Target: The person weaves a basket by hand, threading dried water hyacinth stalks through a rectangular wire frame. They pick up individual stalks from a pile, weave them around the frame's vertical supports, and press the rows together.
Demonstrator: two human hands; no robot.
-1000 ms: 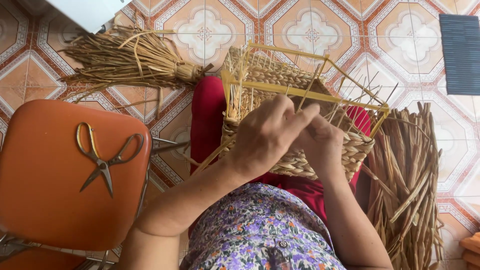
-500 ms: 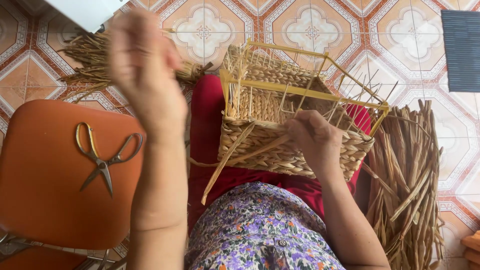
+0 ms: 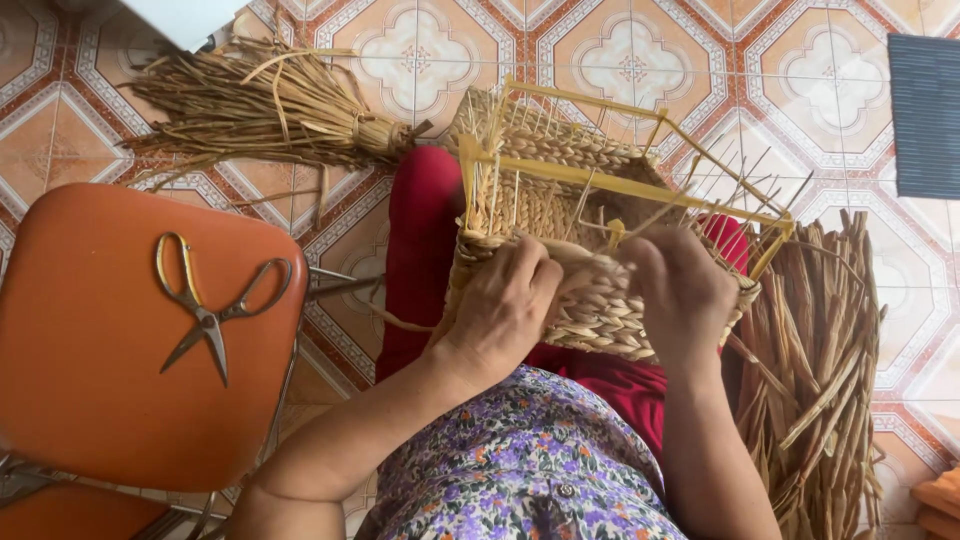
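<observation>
I'm looking straight down at a half-woven basket (image 3: 600,300) resting on the lap, on red trousers (image 3: 425,230), its straw sides built around a yellow wire frame (image 3: 610,185). Both hands are on the near wall of it. The left hand (image 3: 505,305) is curled, fingers bent over the woven rim at the basket's left corner, pressing on the straw there; I can't make out a single strand pinched in it, only that it grips the weave itself. The right hand (image 3: 680,295) is also closed down, knuckles up, fingers tucked into the top of the woven band near the middle of the near wall, right up against the frame's thin uprights. The two hands sit close together, with a short stretch of braid showing between them. A loose strand trails from the basket's lower left corner down across the trousers.

Off to the left stands an orange stool (image 3: 100,400) with a pair of scissors (image 3: 210,305) lying open on its seat, well apart from the hands. Beyond the basket, a tied bundle of straw (image 3: 260,105) lies on the patterned tile floor (image 3: 620,60). To the right, a second heap of dry reeds (image 3: 820,370) lies just beside the right forearm.
</observation>
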